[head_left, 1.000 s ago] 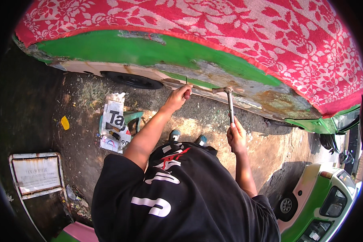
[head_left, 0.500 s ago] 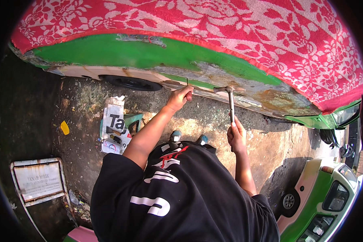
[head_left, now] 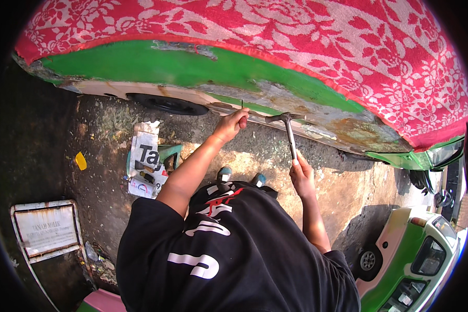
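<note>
Head view, looking down over a person in a black printed T-shirt point(head_left: 229, 255) crouched beside a green vehicle body with a rusted, scraped lower edge point(head_left: 192, 67). A red cloth with a white floral pattern point(head_left: 322, 47) covers the top of the body.

Left hand point(head_left: 233, 125): closed around a thin metal rod, chisel-like point(head_left: 243, 105), held upright with its tip against the rusted sill. Exact tool type too small to tell.

Right hand point(head_left: 300, 174): gripping the lower end of a metal hammer with a long straight handle point(head_left: 289, 132). Hammer head lies near the sill, just right of the thin rod; contact between them cannot be told.

Ground: bare dirt and concrete point(head_left: 255, 151). A crumpled printed newspaper with small tools lying on it point(head_left: 145, 158) sits left of the left forearm, next to a green container point(head_left: 169, 156). A small yellow scrap point(head_left: 81, 160) lies further left. A white framed sign plate point(head_left: 46, 229) lies flat at lower left. A second green and white vehicle point(head_left: 416, 255) stands at lower right.
</note>
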The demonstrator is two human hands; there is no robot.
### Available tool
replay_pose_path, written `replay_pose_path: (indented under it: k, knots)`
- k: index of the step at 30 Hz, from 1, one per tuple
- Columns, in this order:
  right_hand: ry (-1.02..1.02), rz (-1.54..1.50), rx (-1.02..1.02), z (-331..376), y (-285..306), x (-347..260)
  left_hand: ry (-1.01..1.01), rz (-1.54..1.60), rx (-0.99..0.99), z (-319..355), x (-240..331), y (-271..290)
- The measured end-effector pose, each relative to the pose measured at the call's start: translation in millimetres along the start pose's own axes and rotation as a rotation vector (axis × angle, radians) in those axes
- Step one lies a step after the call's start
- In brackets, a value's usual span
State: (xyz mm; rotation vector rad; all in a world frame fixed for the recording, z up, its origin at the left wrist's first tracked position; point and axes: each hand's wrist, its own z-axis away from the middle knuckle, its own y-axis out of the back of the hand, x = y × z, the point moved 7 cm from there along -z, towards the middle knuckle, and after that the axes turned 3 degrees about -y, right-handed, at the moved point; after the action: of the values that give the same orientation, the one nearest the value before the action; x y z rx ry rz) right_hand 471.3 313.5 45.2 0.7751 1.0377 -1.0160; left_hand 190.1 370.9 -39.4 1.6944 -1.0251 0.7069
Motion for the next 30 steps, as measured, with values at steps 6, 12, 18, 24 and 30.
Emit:
replay_pose_path:
  k: [6, 12, 18, 24, 30]
  knots:
    - [0.484, 0.696, 0.083, 17.8, -36.5, -41.5, -0.001, 0.004, -0.047, -8.2, -2.9, 1.5]
    - [0.533, 0.926, 0.157, -4.9, -46.7, -11.7, -0.051, 0.018, -0.065, -3.2, -19.5, -12.9]
    - [0.667, 0.688, 0.141, 11.1, -41.1, -21.8, -0.019, 0.042, -0.050, -1.1, -4.6, 1.5]
    - [0.384, 0.589, 0.139, 8.8, -27.9, 10.3, -0.263, -0.095, 0.099, -4.8, 32.2, 13.7]
    - [0.391, 0.568, 0.214, 12.2, -15.1, 15.0, -0.090, 0.005, -0.078, -3.7, 18.1, 2.7]
